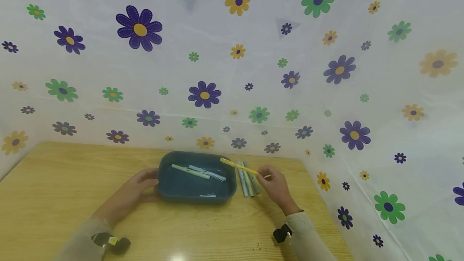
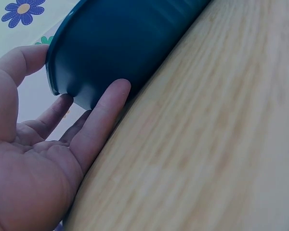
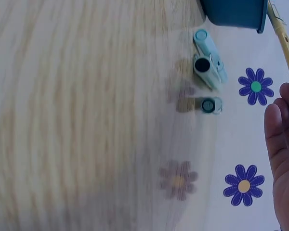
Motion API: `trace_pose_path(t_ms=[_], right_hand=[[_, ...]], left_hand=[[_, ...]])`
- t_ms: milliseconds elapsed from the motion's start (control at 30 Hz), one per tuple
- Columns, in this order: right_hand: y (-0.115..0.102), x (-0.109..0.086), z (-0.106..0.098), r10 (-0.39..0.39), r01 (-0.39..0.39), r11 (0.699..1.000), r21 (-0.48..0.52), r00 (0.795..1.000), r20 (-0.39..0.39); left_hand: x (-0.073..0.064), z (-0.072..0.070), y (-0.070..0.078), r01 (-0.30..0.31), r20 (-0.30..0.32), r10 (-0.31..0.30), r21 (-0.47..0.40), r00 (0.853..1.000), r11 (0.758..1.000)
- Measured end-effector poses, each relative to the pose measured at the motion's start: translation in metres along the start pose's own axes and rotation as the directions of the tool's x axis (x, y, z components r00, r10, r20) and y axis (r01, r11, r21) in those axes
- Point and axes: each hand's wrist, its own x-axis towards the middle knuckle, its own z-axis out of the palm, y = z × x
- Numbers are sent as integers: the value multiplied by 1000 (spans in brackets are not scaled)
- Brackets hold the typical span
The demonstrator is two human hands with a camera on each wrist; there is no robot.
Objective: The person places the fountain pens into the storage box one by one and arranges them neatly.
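A dark blue plastic basin (image 1: 195, 200) stands on the table with a pale green pen (image 1: 190, 171), a light blue pen (image 1: 206, 172) and a small clear piece (image 1: 208, 195) inside. My left hand (image 1: 142, 186) holds its left end, thumb at the rim and the other fingers along the outer wall (image 2: 98, 62). Between thumb and fingertips, my right hand (image 1: 274, 182) pinches one end of a yellow pen (image 1: 237, 165). The pen's far end reaches over the basin's right rim; its clip shows in the right wrist view.
Just right of the basin, several pale blue and green pens (image 1: 248, 180) lie side by side on the wooden table (image 1: 188, 228), beneath the yellow pen. Small dark crumbs (image 1: 258, 247) lie near the front. A white flowered sheet (image 1: 174, 67) hangs behind and at the right.
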Motion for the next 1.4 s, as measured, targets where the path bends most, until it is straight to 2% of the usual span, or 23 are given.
trace_pose_path(t_ms=[300, 533, 867, 1400], right_hand=[[8, -3, -6, -4, 4, 1000, -15, 1000, -14], [15, -2, -12, 42, -43, 999, -23, 999, -19], [19, -4, -17, 66, -66, 998, -3, 998, -14], [23, -10, -25, 141, -144, 988, -51, 989, -46]], left_hand=[[0, 0, -1, -14, 5, 14, 4, 1000, 1000], [3, -1, -5, -36, 35, 38, -42, 999, 998], [1, -1, -4, -41, 30, 41, -21, 999, 999], [-1, 2, -1, -33, 25, 34, -20, 999, 999]])
